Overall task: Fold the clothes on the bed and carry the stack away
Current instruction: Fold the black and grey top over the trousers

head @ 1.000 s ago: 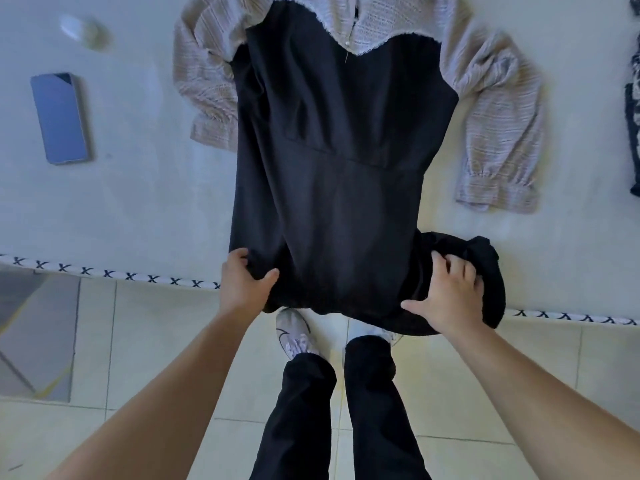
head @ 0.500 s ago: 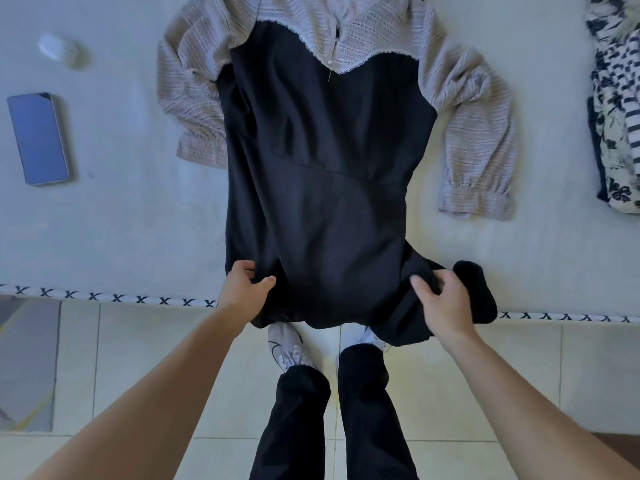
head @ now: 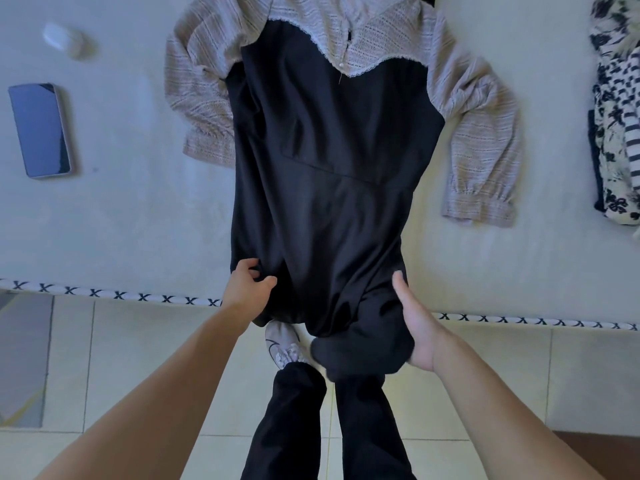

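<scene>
On a pale bed (head: 121, 220), a black dress (head: 325, 174) w/ beige knit sleeves lies flat, hem hanging over the bed edge toward the person. Left hand (head: 247, 289) pinches the hem's left corner, thumb and fingers curled into the fabric. Right hand (head: 417, 327) cups the bunched right part of the hem; thumb straight, fingers hidden under the cloth. Phone (head: 40, 129) lies at left, a patterned clothes pile (head: 616, 133) at far right. Tiled floor (head: 138, 375) below.

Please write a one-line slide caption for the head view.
Both hands, left and right, hold the hem of a black dress spread on the bed.
</scene>
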